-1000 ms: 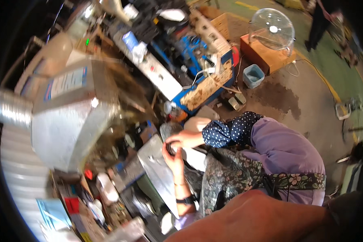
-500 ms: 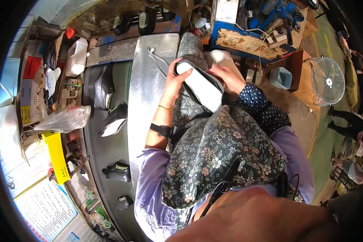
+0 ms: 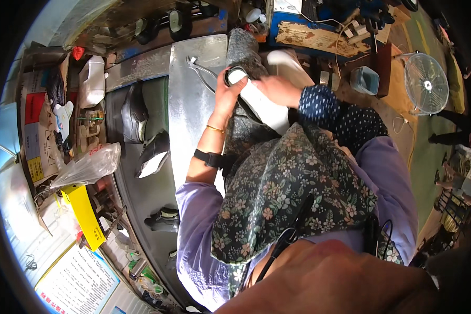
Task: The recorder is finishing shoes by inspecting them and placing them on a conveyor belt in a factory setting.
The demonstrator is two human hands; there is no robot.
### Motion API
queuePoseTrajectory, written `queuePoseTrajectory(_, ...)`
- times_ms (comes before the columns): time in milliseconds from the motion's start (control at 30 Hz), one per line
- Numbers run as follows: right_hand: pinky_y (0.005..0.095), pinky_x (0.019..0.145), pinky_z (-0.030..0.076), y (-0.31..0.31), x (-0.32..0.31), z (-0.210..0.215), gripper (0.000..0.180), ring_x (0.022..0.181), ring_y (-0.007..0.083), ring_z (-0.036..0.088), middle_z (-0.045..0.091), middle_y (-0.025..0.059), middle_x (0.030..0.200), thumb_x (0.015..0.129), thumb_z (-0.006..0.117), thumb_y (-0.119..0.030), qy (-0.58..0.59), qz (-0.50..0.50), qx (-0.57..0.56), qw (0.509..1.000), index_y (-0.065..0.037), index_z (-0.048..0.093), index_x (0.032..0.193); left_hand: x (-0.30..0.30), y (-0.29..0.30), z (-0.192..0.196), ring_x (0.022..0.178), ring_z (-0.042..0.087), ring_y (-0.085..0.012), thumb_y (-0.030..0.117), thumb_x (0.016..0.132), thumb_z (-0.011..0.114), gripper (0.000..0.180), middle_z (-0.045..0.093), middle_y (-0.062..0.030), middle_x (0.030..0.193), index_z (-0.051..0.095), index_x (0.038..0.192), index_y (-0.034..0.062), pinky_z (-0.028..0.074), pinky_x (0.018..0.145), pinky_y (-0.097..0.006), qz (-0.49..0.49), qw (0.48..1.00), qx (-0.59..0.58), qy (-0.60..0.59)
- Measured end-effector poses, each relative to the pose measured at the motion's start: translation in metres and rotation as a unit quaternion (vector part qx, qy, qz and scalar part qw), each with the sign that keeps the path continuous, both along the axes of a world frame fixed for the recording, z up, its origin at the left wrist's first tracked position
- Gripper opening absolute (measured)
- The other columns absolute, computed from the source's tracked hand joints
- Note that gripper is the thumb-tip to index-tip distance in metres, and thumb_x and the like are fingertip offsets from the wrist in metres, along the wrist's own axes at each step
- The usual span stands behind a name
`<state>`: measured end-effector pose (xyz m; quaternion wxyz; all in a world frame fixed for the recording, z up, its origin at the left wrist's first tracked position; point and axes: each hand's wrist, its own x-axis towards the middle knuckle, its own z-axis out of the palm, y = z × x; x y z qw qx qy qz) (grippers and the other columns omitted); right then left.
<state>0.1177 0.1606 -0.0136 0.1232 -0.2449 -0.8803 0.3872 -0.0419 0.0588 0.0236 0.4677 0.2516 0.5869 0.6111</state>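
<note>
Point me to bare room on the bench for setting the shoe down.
Free: the shiny metal sheet left of the left hand, between the pliers and the forearm. The dark belt has gaps between black shoes. Crowded: left shelf with plastic bag and white jug. Both hands, right hand, hold the white shoe.

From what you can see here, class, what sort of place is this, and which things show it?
Probably a small shoe-making or shoe-repair workshop. Both hands, left and right, hold a white shoe; dark shoes lie along the metal bench, with pliers nearby.
</note>
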Motion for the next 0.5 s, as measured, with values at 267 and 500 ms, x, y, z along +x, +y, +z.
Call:
queuePoseTrajectory(267,0.0385,0.098,0.043,-0.035,0.054,0.019,0.056,0.114,0.0293,0.057,0.059,0.0267,0.119,0.105,0.034,-0.039,-0.027,-0.033,-0.157,0.987,0.005,0.04,0.138,0.0,-0.012,-0.012,0.1,0.058,-0.0147,0.006,0.085,0.073,0.054,0.061,-0.0071,0.109,0.044,0.13,0.0004,0.049,0.087,-0.027,0.002,0.999,0.025,0.042)
queuePoseTrajectory(500,0.0317,0.107,0.034,-0.029,0.027,0.006,0.059,0.13,0.0254,0.045,0.046,0.0208,0.141,0.104,0.04,-0.038,0.041,-0.003,-0.283,0.958,0.004,0.032,0.145,-0.032,-0.018,-0.012,0.122,0.052,-0.0209,0.026,0.098,0.055,0.052,0.057,-0.0143,0.131,0.04,0.139,-0.0026,0.036,0.109,-0.034,-0.034,0.935,0.153,-0.319)
